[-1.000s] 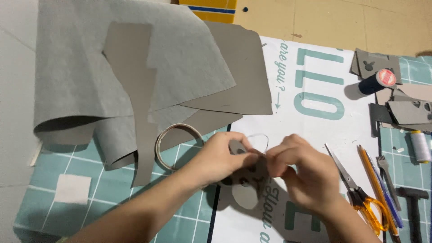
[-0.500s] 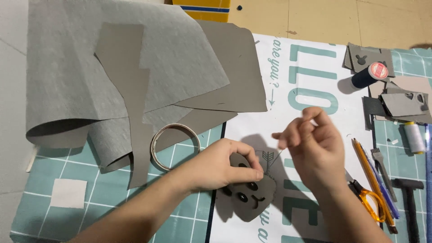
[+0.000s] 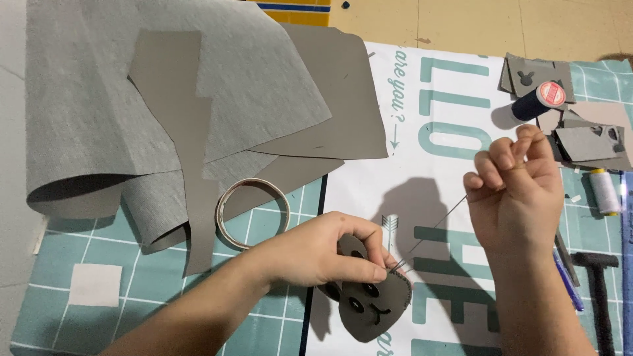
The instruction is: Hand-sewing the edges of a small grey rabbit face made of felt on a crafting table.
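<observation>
Head view — the only 1. The left hand (image 3: 323, 254) comes in from 8 o'clock and pinches a small grey felt piece (image 3: 369, 304) at its upper edge, thumb and fingertips pressed together on the seam. The piece lies low in the middle of the picture, on the white printed sheet (image 3: 435, 132), partly under the left hand. It has a face with dark eyes and a mouth, and dark stitches run along its right edge.

The right hand (image 3: 517, 198) is raised at 2 o'clock from the piece, well apart from it. Its fingers are closed together at the top, pinching the end of a dark thread (image 3: 432, 231); if a needle is there, I cannot tell. The thread is taut and runs in 1 straight line from the seam up toward 2 o'clock — this line is the long axis that matters here. The left hand is touching the piece, so it is the nearer one; the right hand joins it only by the thread.

Around: a tape ring (image 3: 252, 212) at 10 o'clock from the left hand, big grey felt sheets (image 3: 165, 99) at the upper left, a dark spool (image 3: 537, 100) at the upper right, a white spool (image 3: 604, 191) and a hammer (image 3: 599, 290) at the right edge, all on a green cutting mat (image 3: 86, 250).
</observation>
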